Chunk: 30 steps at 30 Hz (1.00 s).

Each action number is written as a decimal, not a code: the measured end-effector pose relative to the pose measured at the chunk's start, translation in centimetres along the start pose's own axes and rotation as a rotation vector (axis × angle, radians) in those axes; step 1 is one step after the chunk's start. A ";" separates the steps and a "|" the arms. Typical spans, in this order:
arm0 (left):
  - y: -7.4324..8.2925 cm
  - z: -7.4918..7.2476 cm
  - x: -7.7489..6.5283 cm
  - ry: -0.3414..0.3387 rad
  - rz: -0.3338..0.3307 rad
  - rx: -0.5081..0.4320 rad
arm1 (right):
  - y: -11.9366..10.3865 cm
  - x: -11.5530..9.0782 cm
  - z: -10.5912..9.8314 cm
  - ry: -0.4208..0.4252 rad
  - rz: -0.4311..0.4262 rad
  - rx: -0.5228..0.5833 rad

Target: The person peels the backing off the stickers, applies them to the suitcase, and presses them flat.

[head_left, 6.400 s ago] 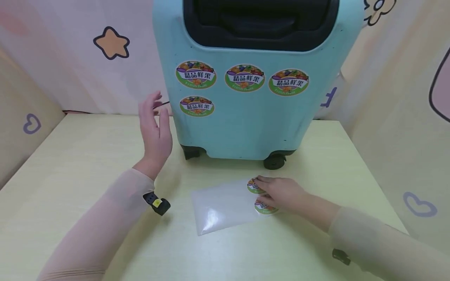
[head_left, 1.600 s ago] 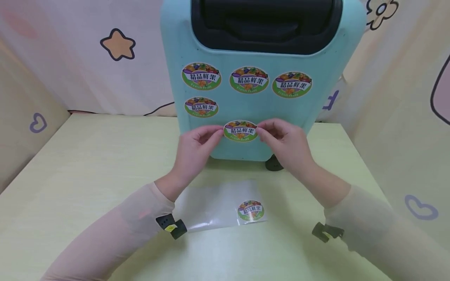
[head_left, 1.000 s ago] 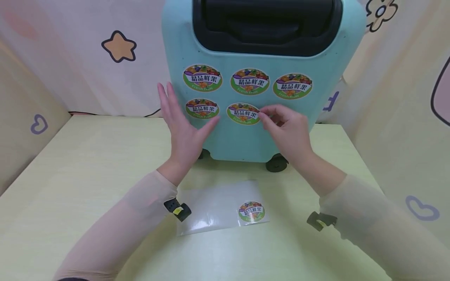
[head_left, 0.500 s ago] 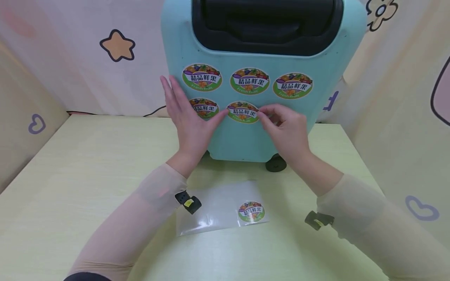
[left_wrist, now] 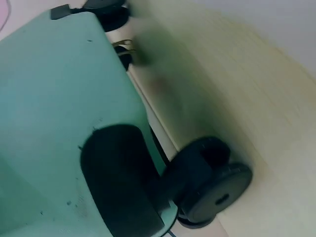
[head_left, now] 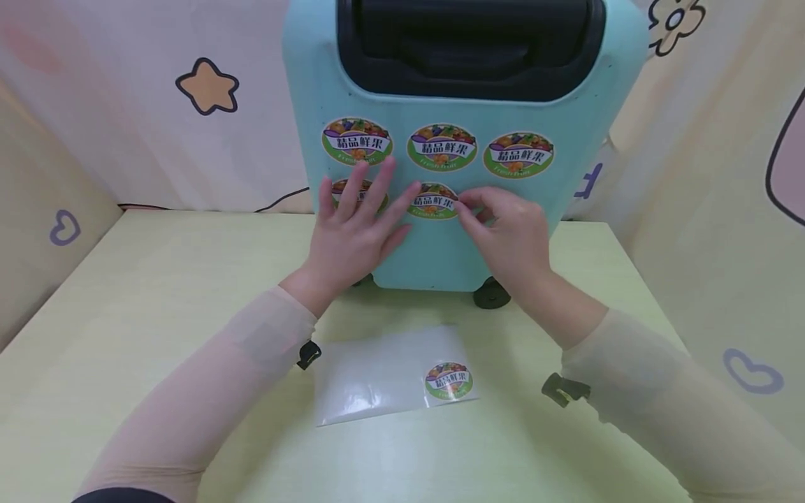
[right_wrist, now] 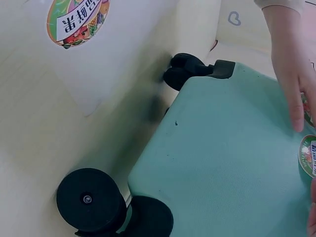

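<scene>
A light-blue suitcase (head_left: 428, 262) stands upright on the table, its front bearing oval fruit stickers. My right hand (head_left: 511, 234) pinches the right edge of one fruit sticker (head_left: 434, 202), which lies against the case in the lower row's middle. My left hand (head_left: 355, 241) has its fingers spread over the case, partly covering the lower-left sticker (head_left: 339, 187); its index fingertip is at the held sticker's left edge. In the right wrist view, the held sticker (right_wrist: 308, 155) and my left hand (right_wrist: 291, 64) show at the right side. The left wrist view shows only the suitcase (left_wrist: 64, 98) and table.
A glossy clear sheet (head_left: 371, 381) with one fruit sticker (head_left: 449, 381) left on it lies before the suitcase. Three stickers, including a middle one (head_left: 442, 148), form the upper row. Black wheels (head_left: 492, 293) support the case. Patterned curtain (head_left: 126, 105) encloses the table.
A sticker came off the sheet, was held by both hands, then raised to the lower row. My left hand let go, held the case's left side, then moved right across the front.
</scene>
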<state>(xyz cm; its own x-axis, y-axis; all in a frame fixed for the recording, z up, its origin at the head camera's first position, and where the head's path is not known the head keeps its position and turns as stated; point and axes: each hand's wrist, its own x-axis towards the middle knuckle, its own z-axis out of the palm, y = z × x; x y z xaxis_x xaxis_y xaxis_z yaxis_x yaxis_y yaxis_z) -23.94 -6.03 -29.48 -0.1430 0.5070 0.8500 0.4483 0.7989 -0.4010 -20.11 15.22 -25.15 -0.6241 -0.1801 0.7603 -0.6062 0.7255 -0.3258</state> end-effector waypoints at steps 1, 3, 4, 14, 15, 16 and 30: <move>-0.1 0.0 0.0 -0.014 0.012 0.014 | 0.0 0.0 0.0 0.000 -0.006 -0.004; -0.3 0.1 -0.1 -0.038 0.037 0.033 | 0.0 0.0 -0.1 -0.003 -0.013 -0.017; -0.4 0.1 -0.2 -0.051 0.050 0.042 | 0.0 0.0 -0.1 -0.008 -0.015 -0.024; -0.8 -0.1 -2.6 -0.219 0.266 0.044 | 0.1 0.2 -0.4 -0.030 -0.093 -0.147; -0.9 -0.1 -2.8 -0.225 0.287 0.032 | 0.1 0.2 -0.4 -0.030 -0.102 -0.156; -0.9 -0.1 -2.8 -0.230 0.302 0.018 | 0.1 0.2 -0.4 -0.033 -0.106 -0.161; 1.1 0.6 -0.9 -0.307 0.258 -0.070 | 0.3 0.3 -0.4 0.004 -0.184 -0.204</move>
<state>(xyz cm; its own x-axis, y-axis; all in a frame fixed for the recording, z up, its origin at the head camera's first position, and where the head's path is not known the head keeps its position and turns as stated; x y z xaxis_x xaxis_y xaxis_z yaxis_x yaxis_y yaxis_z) -23.88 -5.35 -30.88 -0.2698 0.7693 0.5791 0.5613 0.6143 -0.5546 -20.32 15.63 -24.80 -0.5106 -0.3190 0.7985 -0.5974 0.7995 -0.0626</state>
